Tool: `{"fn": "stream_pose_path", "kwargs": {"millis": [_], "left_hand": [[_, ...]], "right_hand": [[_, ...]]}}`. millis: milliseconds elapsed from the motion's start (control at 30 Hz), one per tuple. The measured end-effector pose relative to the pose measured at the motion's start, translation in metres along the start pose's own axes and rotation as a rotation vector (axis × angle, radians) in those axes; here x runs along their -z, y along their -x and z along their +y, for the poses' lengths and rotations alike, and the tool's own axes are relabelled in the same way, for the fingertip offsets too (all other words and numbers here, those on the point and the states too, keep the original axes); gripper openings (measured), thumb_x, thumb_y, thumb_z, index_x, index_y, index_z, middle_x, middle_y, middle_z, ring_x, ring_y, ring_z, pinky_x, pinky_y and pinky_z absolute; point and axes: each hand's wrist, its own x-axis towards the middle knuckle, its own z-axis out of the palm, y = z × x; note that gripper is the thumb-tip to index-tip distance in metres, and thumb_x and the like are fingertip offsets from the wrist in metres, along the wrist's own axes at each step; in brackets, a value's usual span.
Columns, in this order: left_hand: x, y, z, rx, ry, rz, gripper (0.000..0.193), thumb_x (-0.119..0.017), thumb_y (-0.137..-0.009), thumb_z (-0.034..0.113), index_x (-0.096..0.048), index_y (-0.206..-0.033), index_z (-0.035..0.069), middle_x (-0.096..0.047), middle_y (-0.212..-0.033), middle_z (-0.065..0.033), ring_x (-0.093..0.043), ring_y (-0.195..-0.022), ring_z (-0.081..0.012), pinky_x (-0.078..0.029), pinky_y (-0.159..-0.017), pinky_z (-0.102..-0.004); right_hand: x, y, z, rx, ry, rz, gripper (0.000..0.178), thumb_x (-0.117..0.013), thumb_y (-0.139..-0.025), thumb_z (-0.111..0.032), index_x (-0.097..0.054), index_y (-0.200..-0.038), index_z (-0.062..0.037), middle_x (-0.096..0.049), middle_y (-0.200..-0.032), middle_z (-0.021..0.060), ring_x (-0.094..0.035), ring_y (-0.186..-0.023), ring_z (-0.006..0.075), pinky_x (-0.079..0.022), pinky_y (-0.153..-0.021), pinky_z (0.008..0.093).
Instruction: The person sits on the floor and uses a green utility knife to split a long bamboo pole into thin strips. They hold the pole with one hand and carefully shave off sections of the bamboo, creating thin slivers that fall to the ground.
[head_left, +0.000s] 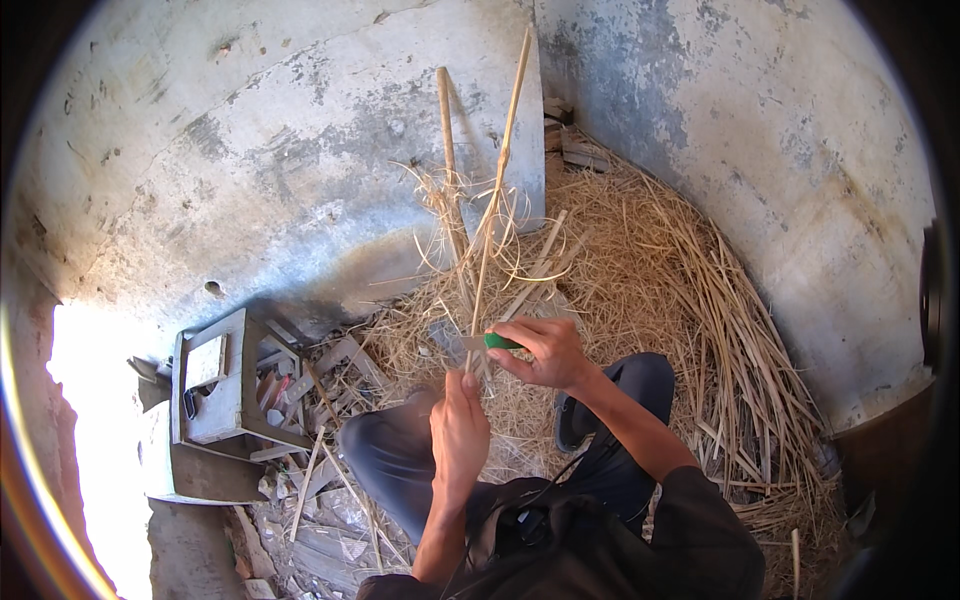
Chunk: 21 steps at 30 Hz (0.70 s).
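Stained plaster walls (300, 150), straw-strewn floor (680, 300), harsh sunlight

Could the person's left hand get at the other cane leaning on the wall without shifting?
Probably not. The left hand is closed on the lower end of the thin cane being cut, and the thicker cane stands farther off against the wall, beyond the straw heap. That grip would have to let go first.
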Motion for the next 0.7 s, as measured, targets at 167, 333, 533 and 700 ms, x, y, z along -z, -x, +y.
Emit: {"fn": "stream_pose_path", "kwargs": {"millis": [167, 333, 533, 700], "left_hand": [[0.002, 0.001, 0.001, 0.031, -0.010, -0.019, 0.025, -0.043, -0.115, 0.021, -0.049, -0.103, 0.000, -0.059, -0.074, -0.0285, -0.059, -0.070, -0.0531, -0.043, -0.060, -0.0533], [0.000, 0.004, -0.006, 0.008, -0.031, 0.008, 0.025, -0.043, -0.115, 0.021, -0.049, -0.102, 0.000, -0.059, -0.072, -0.0294, -0.060, -0.070, -0.0532, -0.043, -0.060, -0.0537], [-0.002, 0.020, -0.015, 0.098, -0.107, -0.063, 0.024, -0.043, -0.114, 0.021, -0.050, -0.103, 0.001, -0.058, -0.068, -0.0291, -0.061, -0.069, -0.0538, -0.043, -0.058, -0.0554], [0.000, 0.043, -0.027, 0.102, -0.133, -0.105, 0.024, -0.043, -0.114, 0.019, -0.051, -0.101, 0.001, -0.058, -0.068, -0.0296, -0.062, -0.069, -0.0533, -0.043, -0.057, -0.0567]], "right_hand": [[0.002, 0.000, 0.000, -0.011, 0.022, -0.042, 0.025, -0.078, -0.093, -0.033, -0.077, -0.105, -0.0105, -0.076, -0.084, 0.0013, -0.071, -0.060, 0.0172, -0.053, -0.051, 0.0309], [0.002, 0.000, 0.003, -0.050, 0.013, -0.011, 0.027, -0.079, -0.093, -0.031, -0.078, -0.107, -0.0092, -0.078, -0.087, 0.0030, -0.073, -0.064, 0.0180, -0.055, -0.054, 0.0311], [0.005, -0.004, 0.018, -0.192, 0.013, 0.011, 0.028, -0.077, -0.095, -0.032, -0.079, -0.109, -0.0073, -0.080, -0.092, 0.0083, -0.077, -0.071, 0.0212, -0.058, -0.059, 0.0326], [0.008, -0.007, 0.045, -0.255, 0.078, 0.011, 0.032, -0.075, -0.097, -0.035, -0.079, -0.110, -0.0061, -0.080, -0.093, 0.0109, -0.076, -0.071, 0.0233, -0.059, -0.059, 0.0342]]}}
